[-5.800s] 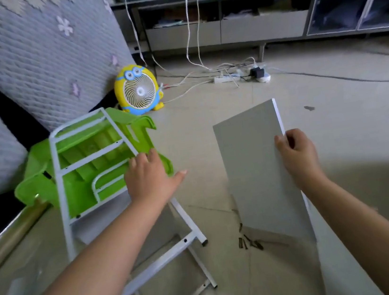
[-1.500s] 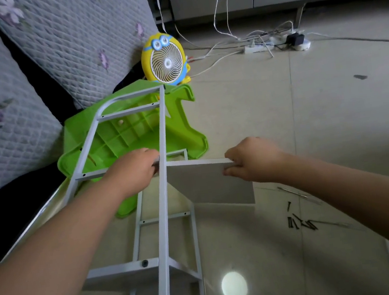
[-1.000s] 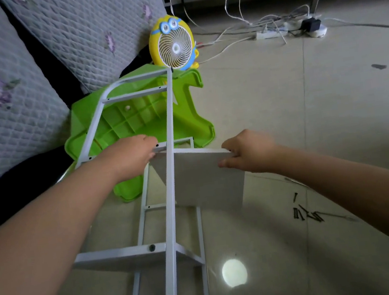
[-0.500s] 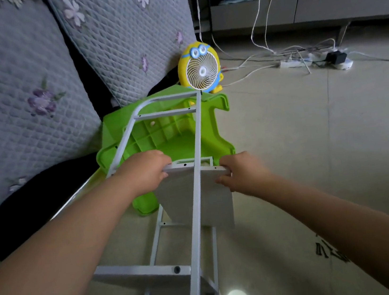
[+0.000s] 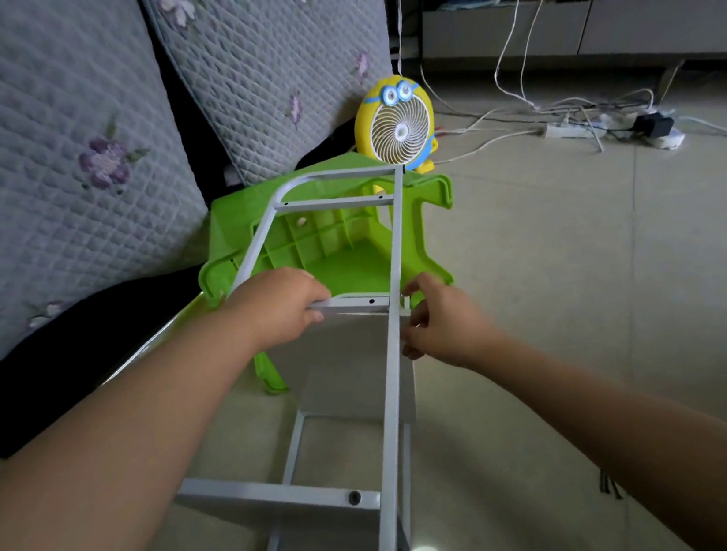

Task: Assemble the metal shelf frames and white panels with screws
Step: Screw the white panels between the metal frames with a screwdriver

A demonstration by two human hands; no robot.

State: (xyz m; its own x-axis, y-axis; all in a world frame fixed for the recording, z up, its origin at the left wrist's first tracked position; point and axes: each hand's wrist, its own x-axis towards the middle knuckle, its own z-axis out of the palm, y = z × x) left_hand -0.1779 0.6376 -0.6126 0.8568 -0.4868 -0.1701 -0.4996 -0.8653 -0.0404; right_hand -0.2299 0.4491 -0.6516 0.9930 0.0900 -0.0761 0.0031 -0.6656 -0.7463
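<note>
White panel [image 5: 346,370] now under metal frame [image 5: 395,391] rung, between hands: left hand [image 5: 280,309] grips rung, right hand [image 5: 444,327] pinches panel edge.

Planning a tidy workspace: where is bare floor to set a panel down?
Bare beige tiled floor right of the green plastic stool, between white power strip and dark screws. Crowded left: white metal shelf frame, stool, quilted grey cushions.
</note>
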